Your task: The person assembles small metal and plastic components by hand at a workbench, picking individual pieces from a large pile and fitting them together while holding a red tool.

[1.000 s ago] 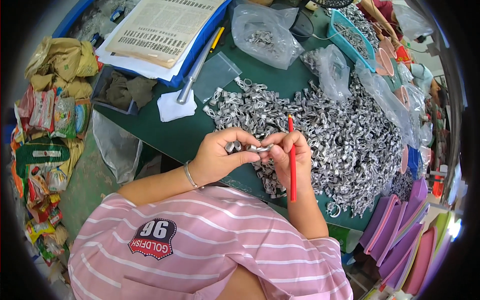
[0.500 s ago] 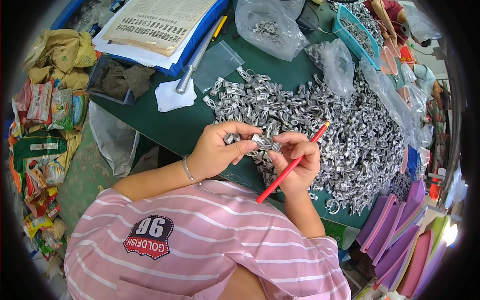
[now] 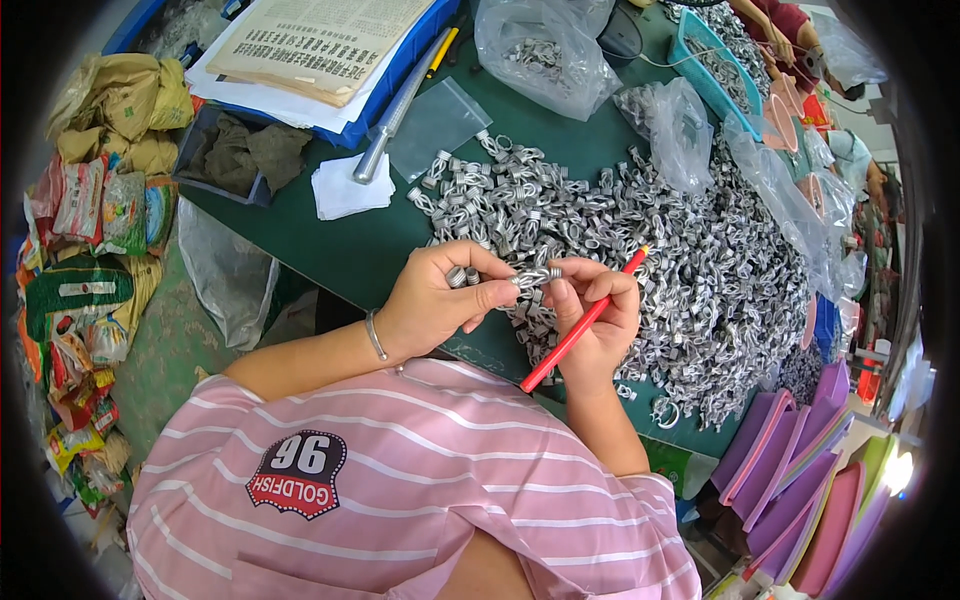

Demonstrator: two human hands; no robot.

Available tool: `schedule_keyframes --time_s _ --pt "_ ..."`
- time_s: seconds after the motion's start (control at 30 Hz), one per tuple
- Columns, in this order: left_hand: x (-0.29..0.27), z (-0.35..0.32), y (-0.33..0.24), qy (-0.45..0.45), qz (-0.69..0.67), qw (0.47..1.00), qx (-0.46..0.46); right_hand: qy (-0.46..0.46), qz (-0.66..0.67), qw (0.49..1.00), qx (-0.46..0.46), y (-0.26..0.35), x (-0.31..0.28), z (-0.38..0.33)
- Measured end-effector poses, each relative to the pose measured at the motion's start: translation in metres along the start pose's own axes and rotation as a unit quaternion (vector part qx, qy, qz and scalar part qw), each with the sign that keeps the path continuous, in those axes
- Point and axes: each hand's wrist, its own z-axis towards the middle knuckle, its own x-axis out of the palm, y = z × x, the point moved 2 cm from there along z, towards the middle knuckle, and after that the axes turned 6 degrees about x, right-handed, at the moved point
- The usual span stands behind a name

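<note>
My left hand (image 3: 443, 293) is closed, thumb and fingers pinching small silver metal rings (image 3: 530, 278) over the near edge of a large heap. More silver rings (image 3: 460, 277) sit against its curled fingers. My right hand (image 3: 598, 318) pinches the other end of the same held rings between thumb and forefinger. Across its palm and fingers, it also holds a slanting red pencil (image 3: 565, 352), yellow at its upper tip. Beyond and to the right of both hands spreads the heap of silver rings (image 3: 690, 290), many bunched in small clusters.
A tapered metal rod (image 3: 398, 110) lies over white paper slips (image 3: 350, 188). Behind are a blue tray (image 3: 400, 70) with papers and clear bags (image 3: 548, 60) of rings. A grey box (image 3: 225, 165) holds dark cloth. Purple folders (image 3: 780, 450) stand right; a person's arm (image 3: 770, 30) shows far right.
The held rings have turned into a level line between my hands. My right fingers have shifted slightly, and the red pencil's upper tip has moved a little left.
</note>
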Motion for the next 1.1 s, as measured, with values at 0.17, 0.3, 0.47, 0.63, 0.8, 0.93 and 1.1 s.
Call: schedule_keyframes --time_s 0.17,0.3,0.47,0.63,0.8,0.93,1.1 --pt "0.0008 -0.0012 0.0005 -0.003 -0.036 0.999 -0.01 -0.011 -0.002 1.0 0.02 0.0013 0.0015 -0.0003" --pt "-0.0013 -0.0023 -0.0002 0.003 0.029 1.0 0.004 -0.011 0.002 0.999 0.045 -0.0015 0.0012 0.0001" --pt "-0.002 0.0027 0.0023 0.031 0.174 0.962 0.208 0.0 0.041 0.998 0.05 -0.0038 -0.0008 0.0009" --pt "0.0004 -0.0016 -0.0028 0.027 0.153 0.977 0.144 -0.006 0.047 0.997 0.055 -0.0021 -0.0026 0.0002" --pt "-0.0015 -0.0023 0.0007 0.017 0.084 0.996 0.035 -0.013 0.044 0.997 0.065 -0.0022 -0.0011 0.0004" --pt "-0.0005 -0.0024 -0.0005 0.019 0.09 0.995 0.043 -0.003 0.021 0.998 0.061 -0.0026 -0.0037 -0.0006" --pt "-0.0026 -0.0024 0.0021 0.011 0.093 0.994 0.053 -0.054 -0.096 0.99 -0.086 -0.0002 -0.0071 0.0046"
